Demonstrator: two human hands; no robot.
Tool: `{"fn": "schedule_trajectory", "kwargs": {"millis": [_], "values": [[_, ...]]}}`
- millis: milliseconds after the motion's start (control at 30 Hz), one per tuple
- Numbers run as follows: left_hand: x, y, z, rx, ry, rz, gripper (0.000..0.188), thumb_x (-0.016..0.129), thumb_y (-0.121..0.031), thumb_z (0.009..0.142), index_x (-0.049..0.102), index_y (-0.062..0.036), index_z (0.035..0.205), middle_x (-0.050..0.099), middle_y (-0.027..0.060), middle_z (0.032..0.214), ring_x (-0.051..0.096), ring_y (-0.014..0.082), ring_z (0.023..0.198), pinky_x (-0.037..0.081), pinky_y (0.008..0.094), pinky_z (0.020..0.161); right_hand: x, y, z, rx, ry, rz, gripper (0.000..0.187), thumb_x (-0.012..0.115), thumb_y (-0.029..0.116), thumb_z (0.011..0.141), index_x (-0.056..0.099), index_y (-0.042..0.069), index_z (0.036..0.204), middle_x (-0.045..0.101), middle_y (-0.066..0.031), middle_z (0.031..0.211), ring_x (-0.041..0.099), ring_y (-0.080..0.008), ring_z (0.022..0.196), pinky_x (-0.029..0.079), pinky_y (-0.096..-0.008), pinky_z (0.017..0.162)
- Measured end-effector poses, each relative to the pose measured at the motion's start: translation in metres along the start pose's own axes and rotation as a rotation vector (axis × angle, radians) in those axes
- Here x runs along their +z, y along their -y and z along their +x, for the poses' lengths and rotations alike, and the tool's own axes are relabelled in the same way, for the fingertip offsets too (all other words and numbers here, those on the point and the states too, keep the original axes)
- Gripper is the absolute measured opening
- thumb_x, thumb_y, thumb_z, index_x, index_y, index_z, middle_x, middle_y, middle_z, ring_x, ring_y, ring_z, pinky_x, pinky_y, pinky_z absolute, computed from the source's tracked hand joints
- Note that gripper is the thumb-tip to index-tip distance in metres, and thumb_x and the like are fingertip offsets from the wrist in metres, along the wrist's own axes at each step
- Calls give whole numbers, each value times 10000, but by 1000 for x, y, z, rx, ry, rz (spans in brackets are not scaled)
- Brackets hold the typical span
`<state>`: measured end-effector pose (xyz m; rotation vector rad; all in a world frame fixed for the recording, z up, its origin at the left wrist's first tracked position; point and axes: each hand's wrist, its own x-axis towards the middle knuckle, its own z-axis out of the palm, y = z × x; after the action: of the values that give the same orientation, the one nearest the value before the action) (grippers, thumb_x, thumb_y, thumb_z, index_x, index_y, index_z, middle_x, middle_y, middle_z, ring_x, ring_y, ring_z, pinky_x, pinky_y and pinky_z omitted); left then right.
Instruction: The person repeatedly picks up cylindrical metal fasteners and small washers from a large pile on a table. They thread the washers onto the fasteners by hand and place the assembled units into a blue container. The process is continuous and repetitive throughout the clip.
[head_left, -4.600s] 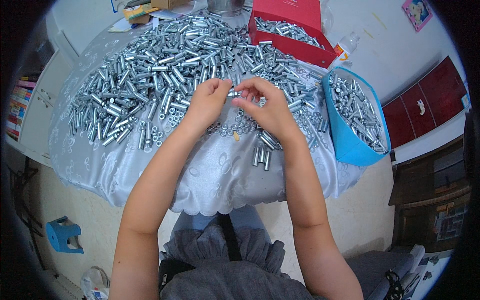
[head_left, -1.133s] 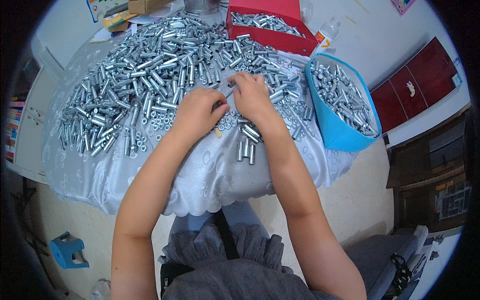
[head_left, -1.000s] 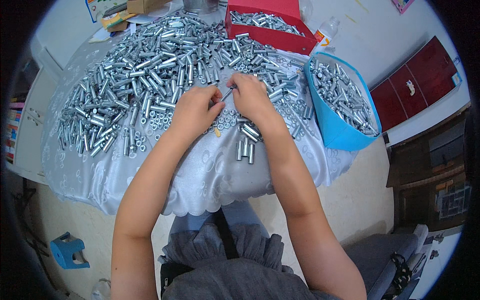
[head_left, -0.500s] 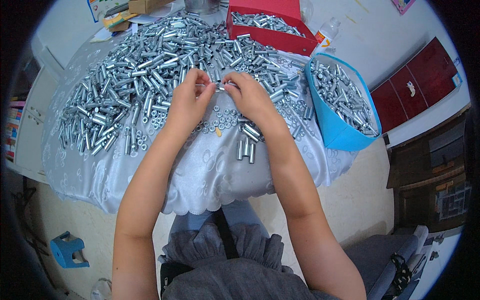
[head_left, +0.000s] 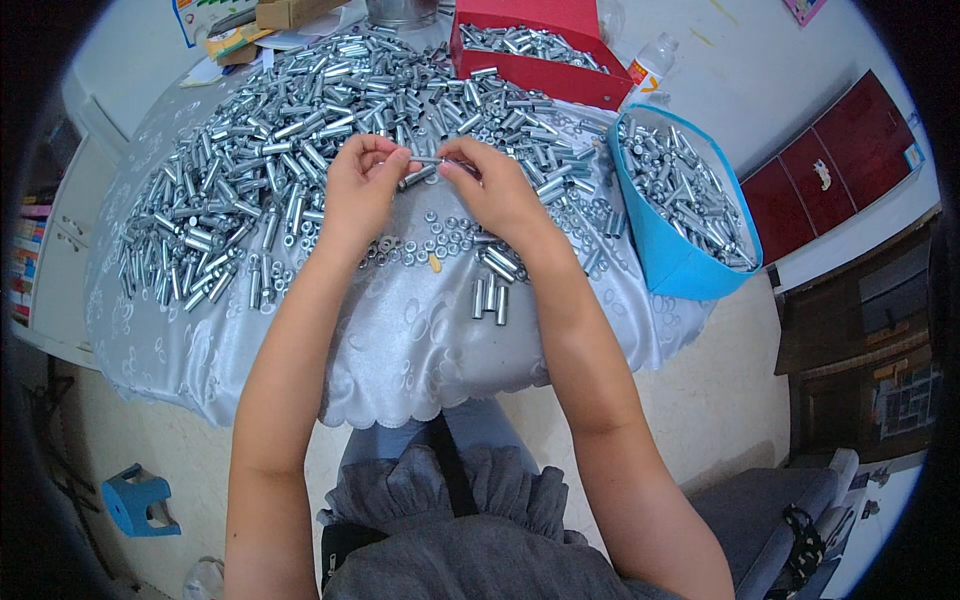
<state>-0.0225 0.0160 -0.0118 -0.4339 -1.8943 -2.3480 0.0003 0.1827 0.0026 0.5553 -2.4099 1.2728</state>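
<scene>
Between my two hands, a thin metal bolt [head_left: 427, 159] lies roughly level above the table. My left hand [head_left: 360, 195] pinches its left end between thumb and fingers. At the other end, my right hand [head_left: 495, 195] is closed with thumb and forefinger; a small metal piece shows there, too hidden to name. Loose nuts [head_left: 440, 240] lie scattered on the cloth just below the hands. A few metal sleeves [head_left: 490, 297] sit near my right wrist. Beyond the hands spreads a big heap of silver expansion bolts [head_left: 290, 130].
A white patterned tablecloth [head_left: 400, 330] covers the table. At the right edge stands a blue fabric bin [head_left: 690, 282] filled with bolts. Farther back are a red box [head_left: 545, 78] of bolts, a plastic bottle [head_left: 652, 65] and a metal bucket [head_left: 402, 12]. A blue stool [head_left: 140, 503] stands on the floor.
My left hand has shifted a little to the left, away from the right one. More of the thin bolt now shows between them. The right hand has barely moved.
</scene>
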Motion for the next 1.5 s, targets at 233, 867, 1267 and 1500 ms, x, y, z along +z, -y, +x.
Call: {"fn": "schedule_trajectory", "kwargs": {"millis": [233, 867, 1267, 1500], "values": [[0, -20, -5, -198, -57, -67, 219, 591, -93, 821, 476, 5, 980, 607, 116, 949, 610, 170, 842, 500, 251, 745, -4, 13, -1, 5, -39, 29, 203, 616, 112, 764, 584, 19, 942, 618, -137, 855, 606, -248, 780, 470, -315, 682], [13, -16, -11, -203, 78, -51, 201, 605, -108, 812, 544, 1, 969, 621, 67, 870, 600, 120, 783, 500, 254, 751, 0, 15, -2, -216, -130, -74, 273, 630, 65, 712, 547, 26, 969, 591, -131, 878, 573, -265, 848, 458, -332, 721], [4, -10, -7, -176, -55, -52, 163, 588, -100, 823, 506, -13, 934, 600, 64, 838, 596, 119, 762, 489, 230, 720, -8, 15, -2, -109, -104, -67, 168, 646, 67, 711, 579, 9, 855, 560, -103, 778, 573, -218, 715, 460, -293, 649], [6, -14, -7, -196, -86, -12, 211, 590, -237, 832, 538, -37, 876, 564, 29, 756, 522, 69, 628, 414, 181, 560, -2, 16, -1, -79, -133, 160, 128, 647, 75, 736, 585, 3, 821, 591, -72, 773, 574, -147, 679, 460, -253, 627]]}}
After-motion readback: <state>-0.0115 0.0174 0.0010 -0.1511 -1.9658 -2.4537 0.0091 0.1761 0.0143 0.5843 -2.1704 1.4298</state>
